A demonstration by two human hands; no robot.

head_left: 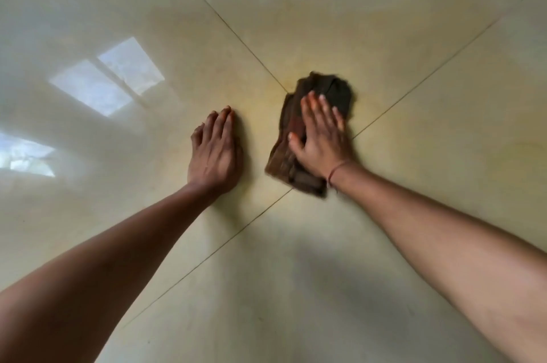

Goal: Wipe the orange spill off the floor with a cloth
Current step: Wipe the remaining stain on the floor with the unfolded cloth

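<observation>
A dark brown cloth point(288, 161) lies crumpled on the pale tiled floor, just right of where the tile seams cross. My right hand point(321, 137) presses flat on top of it, fingers spread and pointing away from me. My left hand point(214, 152) rests flat on the bare floor a short way to the left of the cloth, fingers together, holding nothing. A faint orange-yellow smear point(260, 102) tints the tiles around the cloth and between my hands, and a wider pale stain point(340, 4) spreads farther out.
Glossy cream floor tiles point(296, 273) fill the view, with dark grout lines point(414, 90) crossing under the cloth. Bright window reflections point(109, 81) shine on the left tiles.
</observation>
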